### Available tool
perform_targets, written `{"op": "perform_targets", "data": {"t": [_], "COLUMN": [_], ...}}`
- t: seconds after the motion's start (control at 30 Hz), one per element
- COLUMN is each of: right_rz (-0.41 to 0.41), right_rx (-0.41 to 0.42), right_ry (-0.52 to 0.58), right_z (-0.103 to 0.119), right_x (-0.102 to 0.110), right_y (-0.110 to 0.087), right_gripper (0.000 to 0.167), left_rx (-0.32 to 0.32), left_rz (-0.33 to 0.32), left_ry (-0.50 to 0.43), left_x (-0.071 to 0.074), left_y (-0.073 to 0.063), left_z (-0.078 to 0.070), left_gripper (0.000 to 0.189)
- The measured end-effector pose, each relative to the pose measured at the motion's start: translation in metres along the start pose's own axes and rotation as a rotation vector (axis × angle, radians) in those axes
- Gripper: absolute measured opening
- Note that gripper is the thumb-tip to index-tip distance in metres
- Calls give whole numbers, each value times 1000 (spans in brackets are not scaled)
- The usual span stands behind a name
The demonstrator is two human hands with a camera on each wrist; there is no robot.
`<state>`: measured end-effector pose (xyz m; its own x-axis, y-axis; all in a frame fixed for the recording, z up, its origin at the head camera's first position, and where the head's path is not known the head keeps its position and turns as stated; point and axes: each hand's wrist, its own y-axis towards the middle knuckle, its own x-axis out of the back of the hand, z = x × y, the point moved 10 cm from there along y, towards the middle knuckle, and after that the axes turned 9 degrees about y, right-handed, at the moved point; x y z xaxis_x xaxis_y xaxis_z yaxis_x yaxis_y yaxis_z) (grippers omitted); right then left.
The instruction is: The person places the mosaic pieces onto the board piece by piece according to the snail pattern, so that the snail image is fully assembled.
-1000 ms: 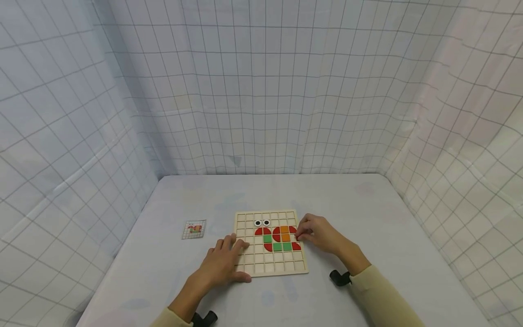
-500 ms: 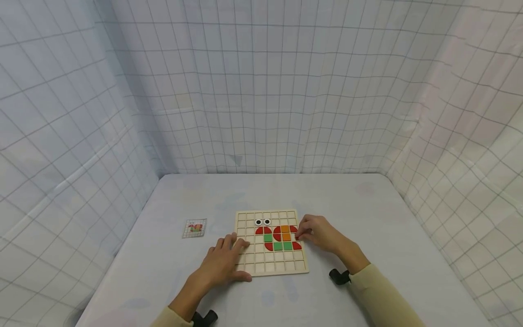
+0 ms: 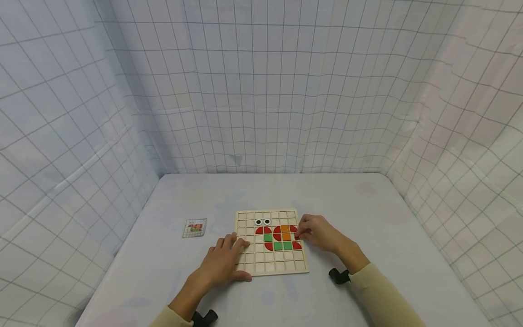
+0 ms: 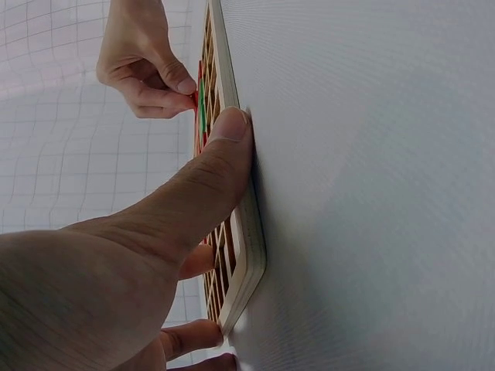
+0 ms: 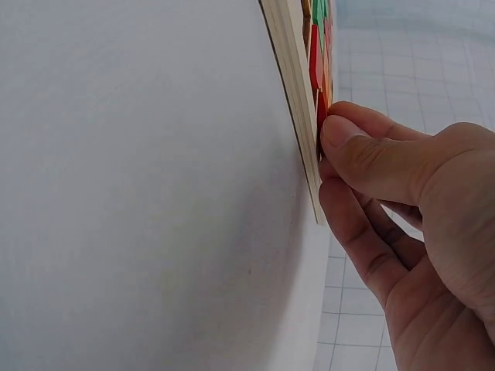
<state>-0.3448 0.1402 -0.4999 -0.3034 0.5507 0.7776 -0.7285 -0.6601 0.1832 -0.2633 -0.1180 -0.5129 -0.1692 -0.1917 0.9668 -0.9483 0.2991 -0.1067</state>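
Observation:
A pale wooden grid board [image 3: 264,269] lies on the white table. In its cells sit red rounded tiles [image 3: 268,246], green square tiles [image 3: 278,246], orange square tiles [image 3: 284,229] and two round eye tiles [image 3: 267,222]. My left hand [image 3: 220,262] rests spread at the board's left side, its thumb [image 4: 230,127] along the near edge. At the right edge, my right hand [image 3: 318,233] pinches a small red tile [image 5: 322,108] between thumb and index finger, over a cell beside the lower orange tile. The fingertips hide most of that tile's shape.
A small picture card [image 3: 194,228] with a similar coloured pattern on a grid lies left of the board. White grid-lined curtains [image 3: 269,113] stand behind the table [image 3: 347,195] and at both sides. Black wrist mounts [image 3: 339,277] stick out by the sleeves.

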Motion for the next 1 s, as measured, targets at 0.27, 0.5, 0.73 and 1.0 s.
{"op": "perform_targets", "data": {"t": [0.27,0.5,0.73,1.0], "right_rz": [-4,-11,-19,-12], "right_rx": [5,1,-8,-14], "right_ry": [6,5,-20,-16], "right_z": [3,4,7,8], "right_x": [-2,-6,-4,-5], "right_y": [3,6,5,4], "right_gripper": [15,14,14,13], "left_rx": [-5,-13,-14,-12], "left_rz": [-5,-10,-9,-4], "left_ry": [0,-2,-10,-15], "left_x": [1,1,1,2], "left_y": [0,-1,-1,-2], "left_z": [-1,-2,-2,-2], "left_gripper": [91,90,91,91]}}
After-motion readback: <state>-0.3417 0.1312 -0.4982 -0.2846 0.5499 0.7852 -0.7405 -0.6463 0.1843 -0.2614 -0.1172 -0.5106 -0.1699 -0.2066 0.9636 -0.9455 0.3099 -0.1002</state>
